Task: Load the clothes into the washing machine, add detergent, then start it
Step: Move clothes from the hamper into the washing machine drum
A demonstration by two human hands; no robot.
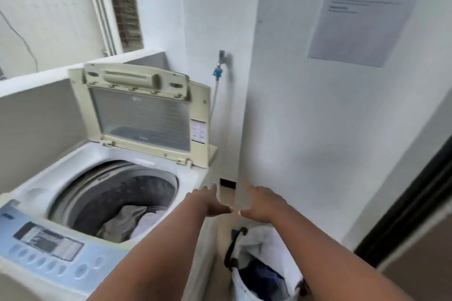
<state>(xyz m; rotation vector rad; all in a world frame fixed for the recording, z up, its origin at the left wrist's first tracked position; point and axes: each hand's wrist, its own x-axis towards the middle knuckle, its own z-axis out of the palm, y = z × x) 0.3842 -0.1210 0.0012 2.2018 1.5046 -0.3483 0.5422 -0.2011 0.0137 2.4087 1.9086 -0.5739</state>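
Observation:
A white top-loading washing machine (58,178) stands at the left with its cream lid (144,115) raised. Grey and white clothes (129,221) lie in the drum. A white laundry bag (256,244) with black handles sits on the floor to the machine's right, and dark blue clothes (259,278) show inside it. My left hand (208,201) and my right hand (263,204) are stretched out side by side above the bag, between the machine and the wall. Both have straight fingers and hold nothing.
The blue control panel (49,249) with several buttons runs along the machine's front edge. A tap with a blue hose fitting (217,72) is on the wall behind. A printed notice (362,7) hangs on the white wall at right. A dark door frame (403,215) stands far right.

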